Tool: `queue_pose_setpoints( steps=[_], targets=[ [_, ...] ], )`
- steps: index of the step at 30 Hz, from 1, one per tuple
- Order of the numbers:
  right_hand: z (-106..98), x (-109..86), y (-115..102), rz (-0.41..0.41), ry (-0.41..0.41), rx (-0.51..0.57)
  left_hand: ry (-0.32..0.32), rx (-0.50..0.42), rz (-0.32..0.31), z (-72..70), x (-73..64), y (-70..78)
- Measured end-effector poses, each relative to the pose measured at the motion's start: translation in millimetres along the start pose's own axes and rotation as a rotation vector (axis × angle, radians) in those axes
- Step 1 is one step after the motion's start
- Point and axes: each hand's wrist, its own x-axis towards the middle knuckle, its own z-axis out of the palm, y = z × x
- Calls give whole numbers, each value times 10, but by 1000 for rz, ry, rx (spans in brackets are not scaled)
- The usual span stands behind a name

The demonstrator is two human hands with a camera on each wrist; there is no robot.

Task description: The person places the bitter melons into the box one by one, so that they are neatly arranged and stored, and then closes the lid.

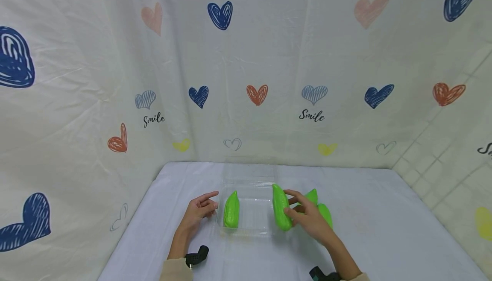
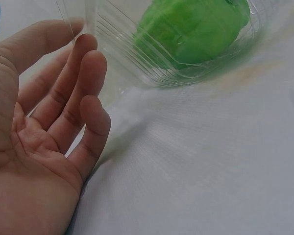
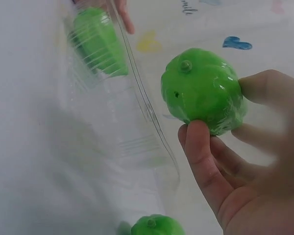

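Note:
My right hand [image 1: 309, 219] pinches a glossy green toy vegetable [image 1: 282, 207], long and lumpy with a pointed tip, between thumb and fingers. It is held upright at the right side of a clear plastic box [image 1: 253, 231]. A small nub shows on its blunt end [image 3: 186, 65] in the right wrist view. Inside the box, along its left wall, lies a second green toy vegetable [image 1: 231, 210]. My left hand [image 1: 197, 212] is at the box's left edge with loosely bent fingers, fingertips right at the rim in the left wrist view.
More green toy vegetables [image 1: 324, 213] lie on the white-covered table [image 1: 369, 229] to the right, partly behind my right hand. The box's clear lid [image 1: 250, 173] stands open at the back. Behind the table hangs a white curtain [image 1: 284, 59] printed with hearts.

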Motion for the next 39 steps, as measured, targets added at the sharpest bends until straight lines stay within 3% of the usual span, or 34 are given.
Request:
queue_pose_setpoints(
  steps=[24,39],
  targets=[
    [435,81,-79,-18,-10,18,2,4,8,5,-3,1],
    [626,273,-142,-23,-4,66,1,11,1,12,-10,17]
  ],
)
